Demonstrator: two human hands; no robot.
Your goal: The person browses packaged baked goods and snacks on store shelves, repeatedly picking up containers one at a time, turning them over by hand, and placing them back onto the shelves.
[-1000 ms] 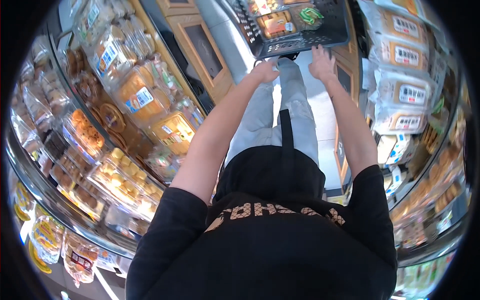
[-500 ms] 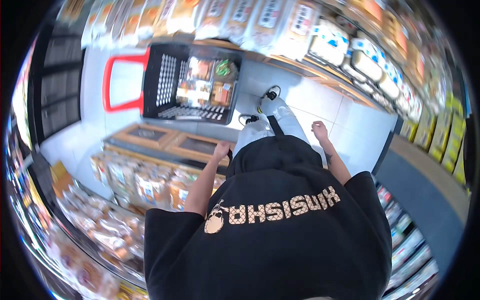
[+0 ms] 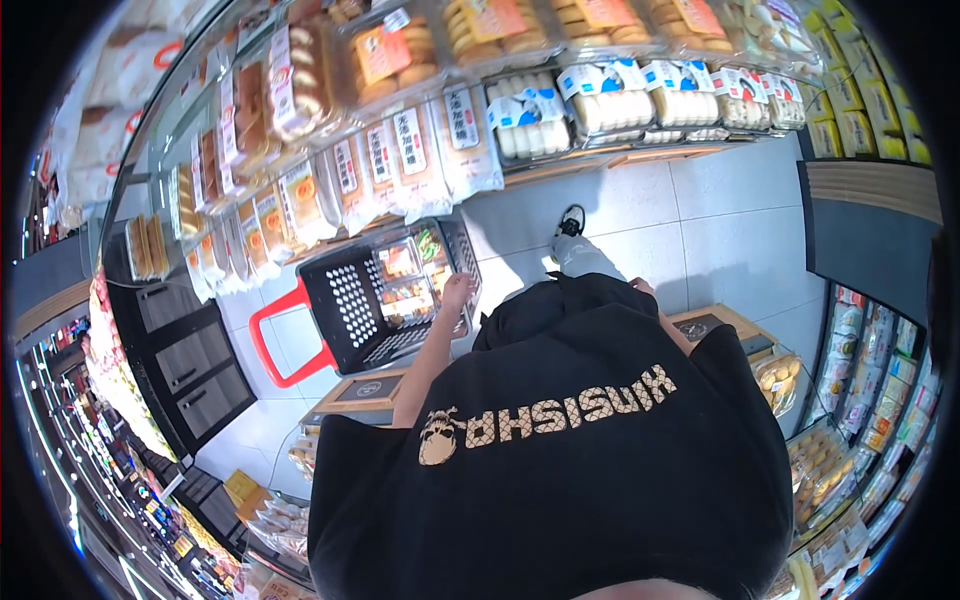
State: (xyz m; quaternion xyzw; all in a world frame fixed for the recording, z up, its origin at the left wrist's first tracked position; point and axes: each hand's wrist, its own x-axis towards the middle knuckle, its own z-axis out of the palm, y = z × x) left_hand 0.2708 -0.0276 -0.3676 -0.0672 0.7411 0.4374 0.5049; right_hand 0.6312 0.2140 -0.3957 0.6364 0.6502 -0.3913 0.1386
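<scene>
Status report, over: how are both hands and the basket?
Left hand by basket, contact unclear. Right hand partly hidden by black shirt. Basket holds food packs.

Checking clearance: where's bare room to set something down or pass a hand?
Set down: floor tiles between the sneaker and the dark counter. Pass a hand: inside the looped red handle, beside the shopping basket. Crowded: boxed pastries and bagged bread, packed side by side; food packs in the basket.
</scene>
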